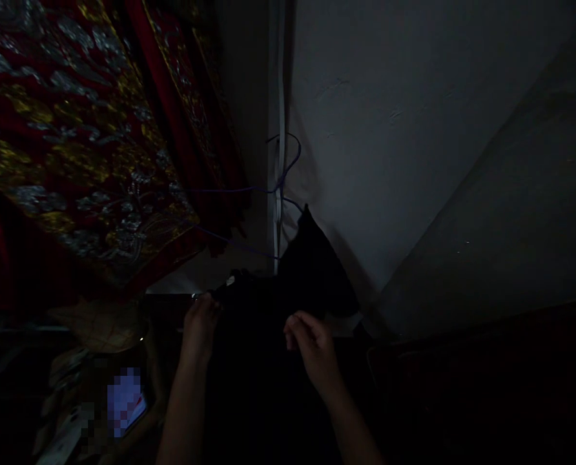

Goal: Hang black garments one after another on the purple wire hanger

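A black garment (pixel 312 265) hangs in front of me, with one shoulder draped over a thin purple wire hanger (pixel 292 181). The hanger's other side sticks out bare toward the left, and its hook curls up near a white strip on the wall. My left hand (pixel 203 320) is closed on the garment's upper left edge, beside a small pale tag. In front of the dark cloth, the fingers of my right hand (pixel 312 339) are curled into a pinch; what lies between them is too dark to make out.
A red cloth (pixel 99 142) with gold and silver decoration hangs on the left. A pale vertical strip (pixel 281 84) runs down the wall (pixel 414 116). At lower left, a lit phone-like screen (pixel 126 403) glows. The lower right is very dark.
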Motion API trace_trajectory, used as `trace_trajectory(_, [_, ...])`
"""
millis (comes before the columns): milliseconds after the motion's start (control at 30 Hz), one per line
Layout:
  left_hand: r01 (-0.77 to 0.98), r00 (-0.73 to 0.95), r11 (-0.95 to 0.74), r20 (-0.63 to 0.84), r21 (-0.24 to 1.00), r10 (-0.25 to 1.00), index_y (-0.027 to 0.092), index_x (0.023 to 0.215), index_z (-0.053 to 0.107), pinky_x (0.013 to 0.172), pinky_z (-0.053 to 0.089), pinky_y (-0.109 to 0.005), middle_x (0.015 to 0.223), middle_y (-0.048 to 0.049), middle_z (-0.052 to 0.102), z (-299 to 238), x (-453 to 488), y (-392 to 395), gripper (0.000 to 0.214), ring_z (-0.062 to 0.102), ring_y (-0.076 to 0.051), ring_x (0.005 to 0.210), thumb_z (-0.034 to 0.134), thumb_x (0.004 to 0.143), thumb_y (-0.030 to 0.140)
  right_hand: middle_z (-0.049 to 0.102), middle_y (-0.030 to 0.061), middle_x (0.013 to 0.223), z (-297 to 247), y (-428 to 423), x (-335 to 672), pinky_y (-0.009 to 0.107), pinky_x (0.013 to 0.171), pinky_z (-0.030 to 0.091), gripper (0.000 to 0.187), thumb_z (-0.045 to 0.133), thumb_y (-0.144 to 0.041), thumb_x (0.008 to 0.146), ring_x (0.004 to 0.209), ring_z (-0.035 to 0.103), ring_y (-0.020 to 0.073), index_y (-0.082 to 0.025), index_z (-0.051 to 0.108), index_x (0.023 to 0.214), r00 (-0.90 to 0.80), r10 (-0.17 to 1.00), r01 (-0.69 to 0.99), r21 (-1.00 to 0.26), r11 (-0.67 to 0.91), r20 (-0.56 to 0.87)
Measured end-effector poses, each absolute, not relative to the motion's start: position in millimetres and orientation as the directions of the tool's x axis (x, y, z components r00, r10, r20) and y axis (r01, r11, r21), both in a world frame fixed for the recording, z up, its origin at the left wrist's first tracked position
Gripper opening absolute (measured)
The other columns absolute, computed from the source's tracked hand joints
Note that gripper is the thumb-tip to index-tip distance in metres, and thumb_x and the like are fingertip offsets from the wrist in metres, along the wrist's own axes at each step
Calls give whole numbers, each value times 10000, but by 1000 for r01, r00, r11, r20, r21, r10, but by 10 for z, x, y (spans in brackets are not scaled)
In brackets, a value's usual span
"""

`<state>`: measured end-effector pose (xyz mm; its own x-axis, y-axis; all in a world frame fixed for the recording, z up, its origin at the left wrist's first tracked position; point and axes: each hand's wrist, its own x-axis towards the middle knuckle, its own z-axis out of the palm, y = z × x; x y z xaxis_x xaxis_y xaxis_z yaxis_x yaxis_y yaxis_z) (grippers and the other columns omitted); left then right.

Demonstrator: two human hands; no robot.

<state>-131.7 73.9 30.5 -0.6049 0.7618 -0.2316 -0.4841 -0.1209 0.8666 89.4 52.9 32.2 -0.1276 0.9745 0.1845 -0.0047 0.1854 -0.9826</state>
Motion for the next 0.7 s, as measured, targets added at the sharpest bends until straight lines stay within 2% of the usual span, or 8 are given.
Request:
trace_trajectory(100, [-428, -530, -155, -109, 891, 841, 188, 884, 683, 723, 505, -226, 838, 3, 684, 495, -1150, 627, 188, 642, -127, 751, 771, 766, 306, 635, 26, 813, 380, 632, 968, 303, 757, 484, 216, 650, -416, 862, 800, 605, 185, -203, 621, 851, 10, 944, 170, -931, 323, 329])
trace_trajectory(233, [20, -118, -258, 258, 966, 959, 204, 888, 716, 752, 491, -244, 838, -6, 693, 877, -827, 431, 186, 640, -160, 805, 706, 869, 389, 671, 82, 1201, 542, 644, 855, 401, 1011, 474, 487, 749, -302, 762, 1133, 619, 252, -225, 592, 1217, -186, 905, 192, -889, 415, 382])
trace_trajectory(300, [204, -5, -369, 378, 907, 926, 210, 909, 715, 828, 490, -269, 897, -23, 705, 992, -694, 385, 165, 649, -182, 887, 649, 922, 361, 687, 85, 1217, 617, 630, 795, 422, 1059, 455, 414, 647, -279, 824, 1180, 621, 255, -220, 607, 1232, -278, 891, 117, -908, 403, 360])
trace_trajectory(400, [253, -36, -432, 455, 866, 890, 237, 1132, 666, 983, 459, -311, 1108, -57, 697, 1010, -639, 424, 237, 627, -216, 1094, 593, 962, 384, 735, 76, 1084, 734, 653, 837, 418, 999, 498, 273, 545, -308, 859, 1086, 667, 262, -203, 682, 1071, -286, 922, 33, -959, 283, 262])
trace_trajectory(500, [160, 142, -351, 331, 922, 933, 257, 1326, 588, 1088, 420, -364, 1284, -78, 665, 902, -698, 532, 427, 582, -245, 1229, 436, 1011, 501, 747, 65, 939, 896, 727, 1038, 359, 779, 558, 265, 654, -363, 759, 906, 698, 259, -197, 691, 964, -268, 964, -8, -1000, 5, 8])
trace_trajectory(567, [188, 381, -233, 148, 954, 913, 232, 1210, 681, 1009, 486, -378, 1188, -76, 721, 803, -743, 591, 528, 635, -264, 1124, 335, 1010, 576, 739, 59, 874, 1052, 795, 1219, 325, 665, 544, 332, 714, -344, 668, 798, 694, 242, -192, 677, 961, -260, 957, -45, -988, -147, -131])
trace_trajectory(633, [292, 582, -161, -42, 943, 812, 205, 999, 755, 861, 545, -364, 1007, -66, 767, 712, -796, 617, 543, 676, -270, 956, 383, 973, 600, 715, 40, 790, 1249, 879, 1420, 310, 605, 517, 332, 714, -318, 626, 699, 667, 217, -189, 671, 930, -263, 955, -36, -987, -154, -139])
trace_trajectory(700, [401, 678, -191, -150, 896, 720, 203, 870, 768, 760, 555, -333, 876, -45, 775, 649, -893, 609, 406, 686, -259, 835, 571, 873, 558, 690, 25, 733, 1470, 983, 1626, 317, 625, 512, 239, 686, -300, 638, 674, 647, 206, -191, 679, 851, -297, 955, 60, -998, -3, -21])
